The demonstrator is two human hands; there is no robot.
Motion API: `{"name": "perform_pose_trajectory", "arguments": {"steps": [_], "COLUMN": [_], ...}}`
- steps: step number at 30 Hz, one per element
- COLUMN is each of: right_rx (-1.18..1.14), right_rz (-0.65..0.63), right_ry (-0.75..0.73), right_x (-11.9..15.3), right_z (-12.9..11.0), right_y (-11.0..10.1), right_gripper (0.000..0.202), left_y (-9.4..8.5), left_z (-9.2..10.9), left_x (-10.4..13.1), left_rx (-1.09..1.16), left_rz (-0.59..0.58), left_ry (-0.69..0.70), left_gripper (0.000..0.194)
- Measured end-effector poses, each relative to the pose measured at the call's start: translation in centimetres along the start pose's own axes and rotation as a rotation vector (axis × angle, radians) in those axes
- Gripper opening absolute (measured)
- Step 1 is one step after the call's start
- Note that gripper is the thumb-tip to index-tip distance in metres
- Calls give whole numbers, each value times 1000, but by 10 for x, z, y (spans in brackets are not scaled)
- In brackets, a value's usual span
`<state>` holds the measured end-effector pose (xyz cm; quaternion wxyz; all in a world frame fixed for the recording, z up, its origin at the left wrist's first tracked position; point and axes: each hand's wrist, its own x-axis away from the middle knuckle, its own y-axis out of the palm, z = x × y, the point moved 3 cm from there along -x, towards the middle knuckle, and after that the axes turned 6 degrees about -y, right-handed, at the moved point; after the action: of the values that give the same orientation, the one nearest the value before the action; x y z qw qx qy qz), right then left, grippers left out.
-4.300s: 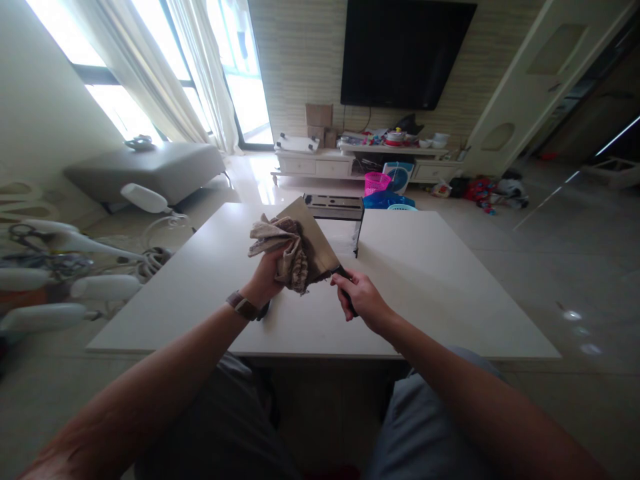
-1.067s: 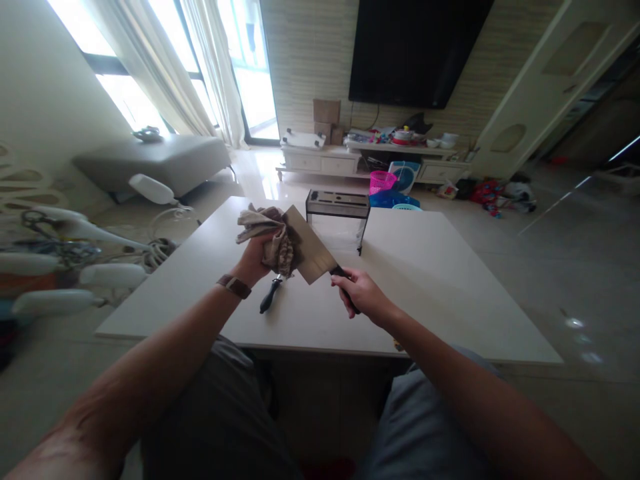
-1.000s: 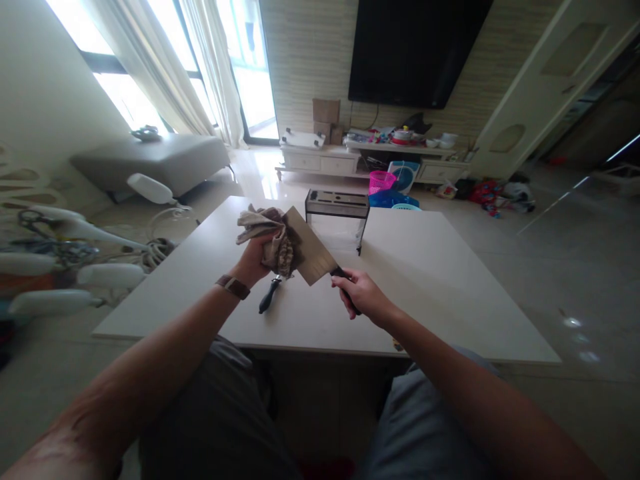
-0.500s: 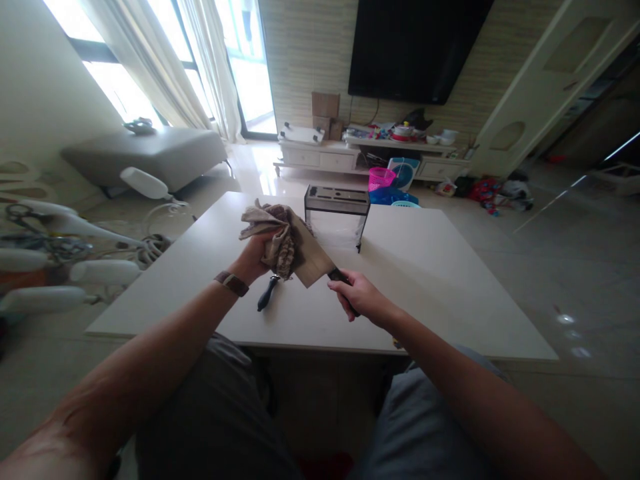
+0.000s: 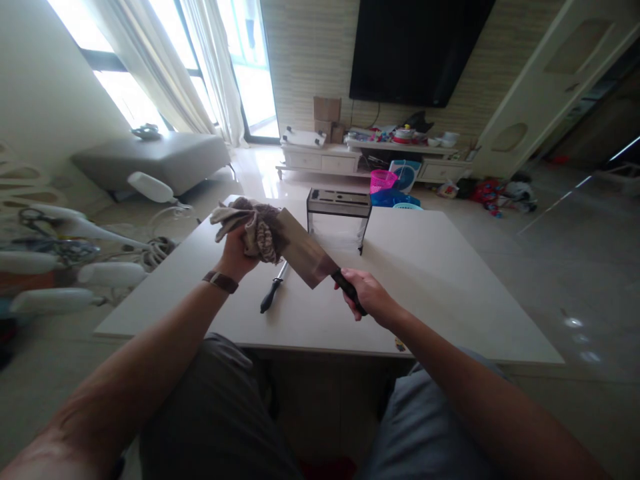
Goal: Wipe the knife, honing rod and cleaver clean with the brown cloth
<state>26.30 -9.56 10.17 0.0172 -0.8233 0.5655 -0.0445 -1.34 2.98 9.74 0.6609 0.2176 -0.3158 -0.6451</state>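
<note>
In the head view, my right hand (image 5: 367, 293) is closed round the black handle of a cleaver (image 5: 306, 250), the fingers curled under it and the thumb laid along the top. The cleaver is held up over the white table (image 5: 425, 273), its broad blade slanting up and away towards my left side. My left hand (image 5: 239, 253), with a brown watch (image 5: 221, 281) at the wrist, grips a bunched, brown-and-beige cloth (image 5: 253, 230); the thumb and fingers are partly buried in the folds, so I cannot tell just how the fingertips sit. The cloth's right side meets the far end of the blade, though I cannot tell how firmly it presses there. Below the cloth, a honing steel (image 5: 271, 295) lies on the table, black handle towards me, the end of its metal rod hidden behind the cloth. Beyond the cleaver, near the table's far edge, stands a knife block (image 5: 339, 202) with a slotted top and clear-looking sides. Past the table, a pink basket (image 5: 383, 181) sits on the floor in front of the low white TV cabinet (image 5: 320, 162).
</note>
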Motion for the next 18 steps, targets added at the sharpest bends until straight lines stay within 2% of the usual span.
{"name": "perform_pose_trajectory", "arguments": {"steps": [3,7,12,18], "right_rx": [-56,-23,288,703], "right_rz": [72,213,406,460], "right_ry": [-57,-170,-297,-226], "right_x": [-2,-1,2,2], "right_z": [-1,-8,-13,-12], "right_y": [-3,-11,-19,-15], "right_gripper": [47,44,33,25], "left_y": [5,19,35,41], "left_z": [-8,-22,-42,-58], "left_x": [6,17,32,40], "left_rx": [32,37,-4,-14], "left_rz": [-54,-72,-96,-67], "left_ry": [21,-72,-213,-315], "left_gripper": [24,27,34,26]}}
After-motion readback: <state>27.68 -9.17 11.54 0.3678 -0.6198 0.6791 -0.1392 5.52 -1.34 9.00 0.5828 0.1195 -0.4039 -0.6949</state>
